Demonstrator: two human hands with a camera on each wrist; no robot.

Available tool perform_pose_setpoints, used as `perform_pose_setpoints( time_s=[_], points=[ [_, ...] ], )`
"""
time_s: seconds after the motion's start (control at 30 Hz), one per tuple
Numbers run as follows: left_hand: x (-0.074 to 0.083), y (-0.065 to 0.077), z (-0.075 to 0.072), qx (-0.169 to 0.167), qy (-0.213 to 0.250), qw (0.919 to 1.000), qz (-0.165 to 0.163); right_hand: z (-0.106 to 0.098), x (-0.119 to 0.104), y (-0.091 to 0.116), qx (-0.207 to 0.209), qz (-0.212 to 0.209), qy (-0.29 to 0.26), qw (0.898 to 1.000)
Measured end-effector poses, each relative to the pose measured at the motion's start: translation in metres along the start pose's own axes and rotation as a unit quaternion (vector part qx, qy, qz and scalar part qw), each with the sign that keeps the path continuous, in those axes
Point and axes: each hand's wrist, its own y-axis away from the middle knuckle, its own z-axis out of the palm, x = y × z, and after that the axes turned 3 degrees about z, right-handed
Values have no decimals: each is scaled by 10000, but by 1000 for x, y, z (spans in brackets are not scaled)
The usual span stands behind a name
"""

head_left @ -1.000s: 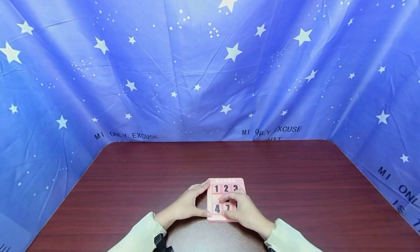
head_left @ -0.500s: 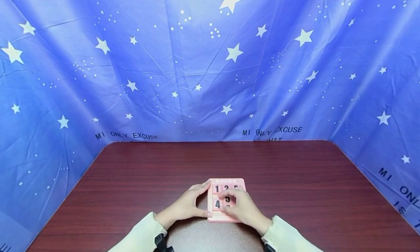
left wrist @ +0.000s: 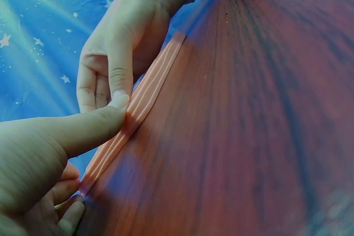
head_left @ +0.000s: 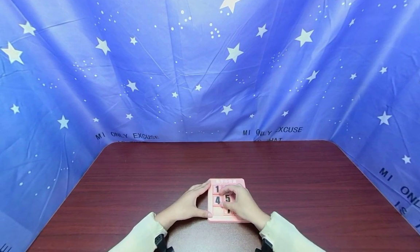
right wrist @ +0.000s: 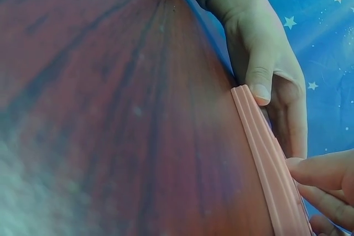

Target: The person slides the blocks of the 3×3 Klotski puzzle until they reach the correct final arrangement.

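Observation:
A pink sliding number puzzle (head_left: 226, 219) lies flat on the table, its ridged side (left wrist: 149, 89) showing in the left wrist view. My left hand (head_left: 187, 204) holds its left edge, thumb at the near corner and fingertips at the far corner. Over the tiles is my right hand (head_left: 244, 204), its thumb tip beside the 4 tile (head_left: 217, 200) and its index finger bent close to the 1 tile (head_left: 217, 189). The 5 tile (head_left: 228, 198) and 7 tile (head_left: 228, 210) show partly. Below the 4 is a gap in the grid; the right-hand tiles are hidden under my hand.
The dark red wooden table (head_left: 147, 164) stretches around the puzzle. A blue curtain (head_left: 197, 62) with white stars hangs along its back and sides. Dark wrist devices (head_left: 160, 241) sit at the cream sleeves (head_left: 137, 233).
The 4 tile has slid away from me, from the bottom row to the middle row, leaving the gap below it. My right thumb has moved the same way. The left hand stays put.

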Motion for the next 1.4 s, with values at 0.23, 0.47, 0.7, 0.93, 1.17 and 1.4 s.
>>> perform_pose_setpoints(
  time_s=[0.23, 0.47, 0.7, 0.93, 1.17, 1.4],
  points=[
    [0, 0, 1, 0, -13, 10000, 22, 0, 1, -1, -41, -13, -68, 10000],
    [-1, 0, 1, -15, -3, 10000, -21, 0, 1, -1, -46, -7, -104, 9999],
    [2, 0, 0, -15, 8, 10000, 15, 0, 2, -2, -67, -104, -183, 9998],
    [2, 0, -1, -19, 22, 10000, -1, 0, 2, -2, -79, -191, -234, 9995],
    [1, 0, 0, -15, 20, 10000, -20, 1, 2, -2, -78, -167, -233, 9996],
    [0, 0, 1, -11, 5, 10000, 4, 0, 2, -2, -65, -132, -196, 9997]
  ],
)
